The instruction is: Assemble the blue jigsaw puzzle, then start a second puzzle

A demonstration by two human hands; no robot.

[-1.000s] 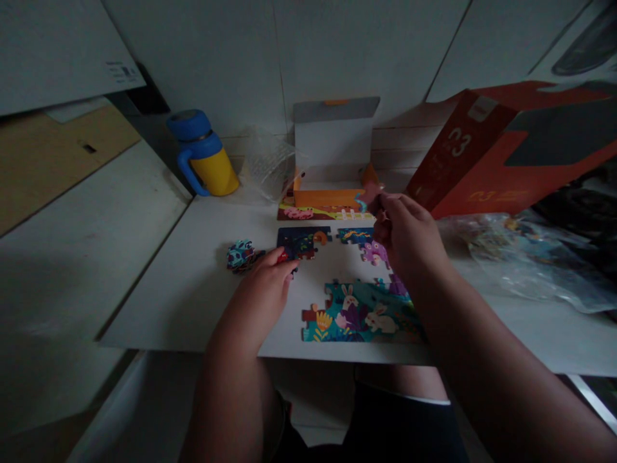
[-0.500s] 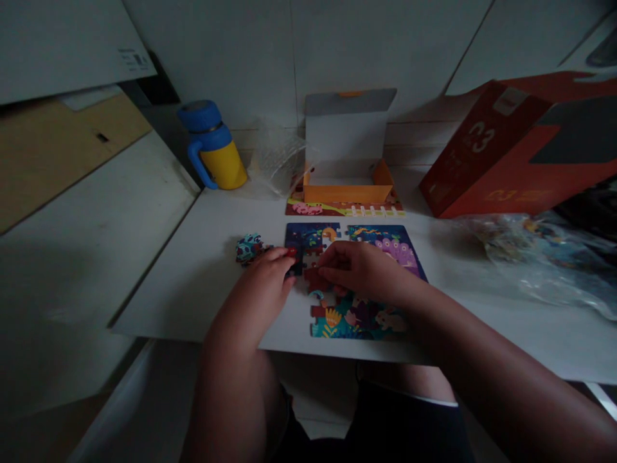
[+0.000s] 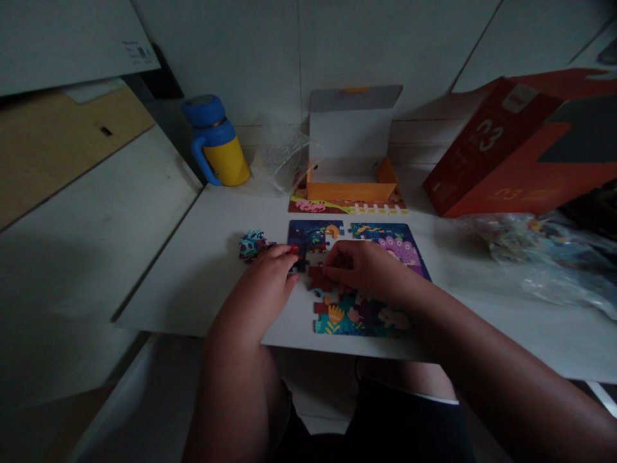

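A partly joined jigsaw puzzle lies on the table, with gaps in its middle and left side. My right hand is over the middle, thumb and fingertips pinching a reddish-brown puzzle piece above the left gap. My left hand is at the puzzle's left edge. Its fingers and thumb hold a dark puzzle piece with a red spot. Beyond those fingers sits a small pile of loose puzzle pieces. My right hand hides part of the puzzle's centre.
An open orange box stands behind the puzzle on a picture sheet. Crumpled clear plastic and a blue and yellow jug are at back left. A large red box and a plastic bag of pieces are on the right.
The reddish-brown piece in my right hand has shifted slightly toward me, over the light blue curl below it. My left hand stays nearly in place. The whole view has shifted a little.
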